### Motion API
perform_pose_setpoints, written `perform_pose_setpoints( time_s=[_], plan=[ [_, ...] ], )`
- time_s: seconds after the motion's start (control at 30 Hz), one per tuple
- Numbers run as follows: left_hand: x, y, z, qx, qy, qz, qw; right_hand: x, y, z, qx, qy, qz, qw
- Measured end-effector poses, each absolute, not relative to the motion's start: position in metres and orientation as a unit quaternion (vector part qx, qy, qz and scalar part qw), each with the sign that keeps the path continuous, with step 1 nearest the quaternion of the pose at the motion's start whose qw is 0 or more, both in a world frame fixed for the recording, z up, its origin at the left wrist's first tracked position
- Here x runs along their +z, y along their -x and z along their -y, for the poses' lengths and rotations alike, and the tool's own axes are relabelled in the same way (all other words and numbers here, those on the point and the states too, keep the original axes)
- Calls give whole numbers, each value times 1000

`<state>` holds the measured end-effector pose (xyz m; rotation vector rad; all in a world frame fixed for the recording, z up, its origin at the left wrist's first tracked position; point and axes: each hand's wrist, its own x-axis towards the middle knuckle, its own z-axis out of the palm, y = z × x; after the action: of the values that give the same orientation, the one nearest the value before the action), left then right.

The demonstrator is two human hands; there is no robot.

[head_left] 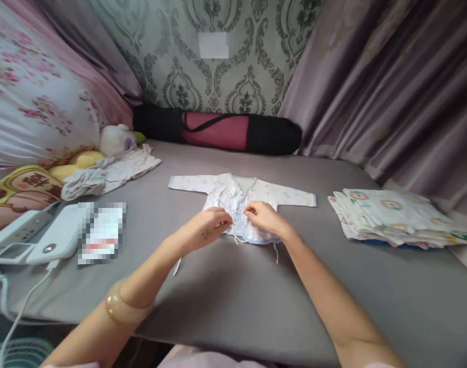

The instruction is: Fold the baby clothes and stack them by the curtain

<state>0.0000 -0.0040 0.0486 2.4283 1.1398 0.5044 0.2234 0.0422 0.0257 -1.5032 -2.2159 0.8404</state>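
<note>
A small white baby shirt (226, 188) with pale blue trim lies flat, both sleeves spread to the sides. Thin tie strings hang along its front, and some trail past the lower hem. Over the left part of the front, my left hand (210, 226) has thumb and fingertips pinched together at a tie. My right hand (264, 215) pinches too, close to the middle of the shirt, at another tie. The strings between the fingertips are small and partly hidden by the fingers.
Folded printed cloths (394, 217) are stacked at the right. On the left lie a power strip (22, 232), a white power bank (61, 235) with a cable, a blurred packet (102, 232) and a crumpled garment (111, 171). A black and red bag (216, 130) lies along the wall.
</note>
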Motion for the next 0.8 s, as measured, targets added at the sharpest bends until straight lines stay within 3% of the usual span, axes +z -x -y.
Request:
perform_pose_setpoints(
  time_s=[0.23,0.53,0.8],
  plan=[
    [30,-46,-3,16,-812,-577,85,20,-199,-10,197,586,782,86],
    [26,-43,9,-16,-806,-589,51,28,-196,1,149,586,796,33],
    [11,-47,10,34,-810,-586,-1,20,-217,-20,262,555,784,93]
  ],
)
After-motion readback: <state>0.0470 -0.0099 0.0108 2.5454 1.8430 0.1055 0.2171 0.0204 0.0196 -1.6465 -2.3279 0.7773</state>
